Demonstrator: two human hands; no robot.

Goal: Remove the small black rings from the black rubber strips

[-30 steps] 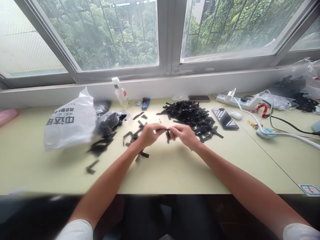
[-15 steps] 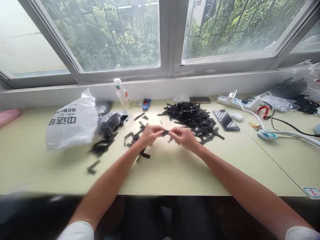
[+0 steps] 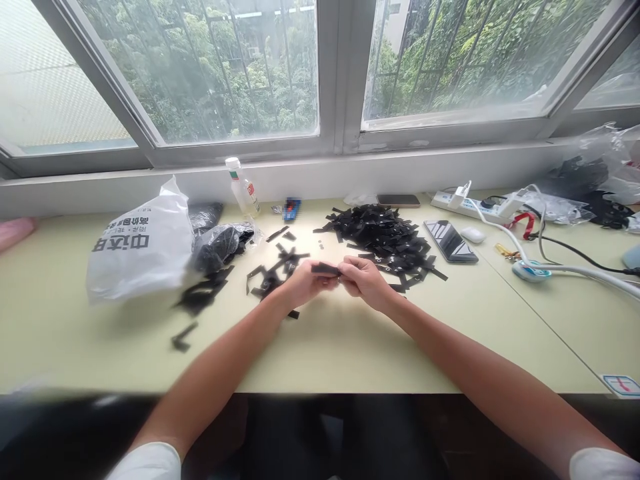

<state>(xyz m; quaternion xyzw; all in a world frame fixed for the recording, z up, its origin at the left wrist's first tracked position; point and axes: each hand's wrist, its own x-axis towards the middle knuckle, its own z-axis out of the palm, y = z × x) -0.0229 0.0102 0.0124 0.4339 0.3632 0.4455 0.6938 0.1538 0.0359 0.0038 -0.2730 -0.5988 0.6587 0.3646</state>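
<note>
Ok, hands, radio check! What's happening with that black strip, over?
Left hand and right hand close together, both holding black strip. Big pile beyond right hand. Nothing seen blocking either.

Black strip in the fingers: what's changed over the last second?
The black strip now lies along the left hand, its right end pinched by the right hand; a second ago a dark piece hung below the fingertips. Both hands have come slightly toward the person. No letting go shows. Unchanged: the large pile of strips, bottle, white bag.
</note>
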